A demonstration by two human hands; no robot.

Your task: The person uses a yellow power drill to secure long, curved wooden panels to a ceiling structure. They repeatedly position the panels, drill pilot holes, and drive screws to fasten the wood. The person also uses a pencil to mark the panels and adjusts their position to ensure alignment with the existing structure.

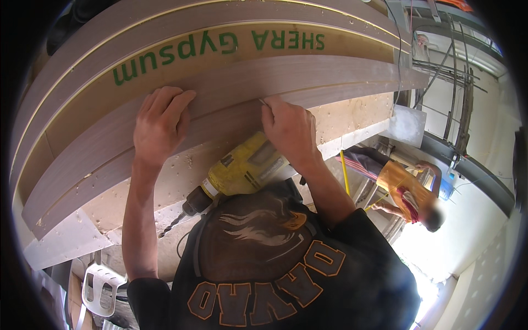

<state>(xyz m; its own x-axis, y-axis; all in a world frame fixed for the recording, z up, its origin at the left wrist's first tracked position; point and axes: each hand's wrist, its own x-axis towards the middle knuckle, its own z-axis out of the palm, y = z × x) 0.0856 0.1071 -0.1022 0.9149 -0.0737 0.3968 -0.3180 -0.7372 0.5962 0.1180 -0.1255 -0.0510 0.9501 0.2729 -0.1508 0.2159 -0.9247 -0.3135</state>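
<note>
beyond the yellow-and-black power drill [242, 168], the right hand [291, 129] is pinching a tiny slender piece [262, 101] at long grey-brown planks [330, 71] — seemingly positioning it; left of the drill, the left hand [159, 124] is curling, grip unclear — steady alignment is probably needed next.

From where I stand, a broad tan board [357, 48] with green lettering carries the work. Two grey-brown planks [242, 82] run along it side by side, a narrow seam between them, and more pale-edged planks [129, 25] line its far side. A strip of speckled tan sheet [355, 115] shows past their near edge.
</note>
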